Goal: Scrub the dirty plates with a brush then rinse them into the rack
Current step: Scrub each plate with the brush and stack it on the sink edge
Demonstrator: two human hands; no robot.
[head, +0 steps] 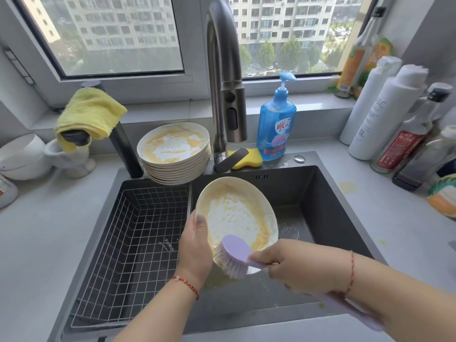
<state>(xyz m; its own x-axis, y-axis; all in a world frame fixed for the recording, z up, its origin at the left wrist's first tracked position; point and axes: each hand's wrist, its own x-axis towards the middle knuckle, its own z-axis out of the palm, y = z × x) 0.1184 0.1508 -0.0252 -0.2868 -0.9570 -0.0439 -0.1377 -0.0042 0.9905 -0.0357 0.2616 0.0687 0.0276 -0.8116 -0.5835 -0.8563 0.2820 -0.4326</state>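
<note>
- The left hand (195, 245) holds a dirty plate (237, 213) by its left edge, with the thumb curled over the rim.
- The plate is tilted up over the sink (328, 193) and has yellow mess on it.
- The right hand (296, 266) grips the handle of a purple brush (234, 253).
- The brush's bristles touch the bottom edge of the plate.
- A stack of dirty plates (176, 154) sits at the back of the sink, just left of the tap (225, 90).
- The wire rack (133, 243) sits in the left side of the sink.
- A blue soap bottle (276, 124) stands behind the sink, with a yellow sponge (246, 160) just beside it.
- A yellow cloth (88, 114) hangs at the back left of the worktop (37, 243).
</note>
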